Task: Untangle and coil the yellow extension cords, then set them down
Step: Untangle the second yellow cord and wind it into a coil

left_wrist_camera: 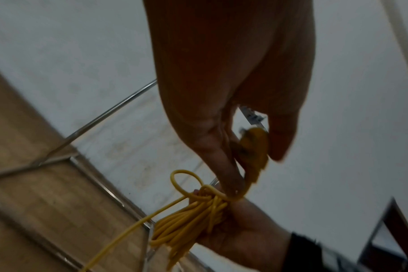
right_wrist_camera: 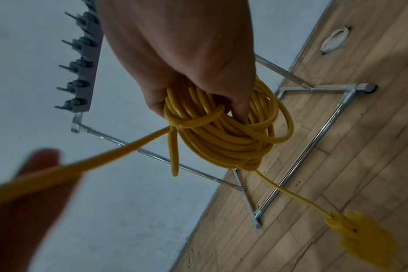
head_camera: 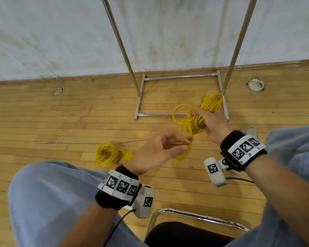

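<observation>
Two yellow extension cords are lying in view. One coiled cord (head_camera: 107,154) is resting on the wooden floor (head_camera: 61,122), near the person's left knee, well apart from both hands. The other, a bundled cord (head_camera: 202,113), is being held above the floor in front of the metal rack base (head_camera: 182,97). The right hand (head_camera: 212,124) is gripping this bundle, fingers curling through its loops. The left hand (head_camera: 161,150) is pinching the cord's loose end (left_wrist_camera: 254,147) between thumb and fingers, the strand running taut into the bundle. A second yellow plug (right_wrist_camera: 361,237) is hanging below the bundle in the right wrist view, blurred.
</observation>
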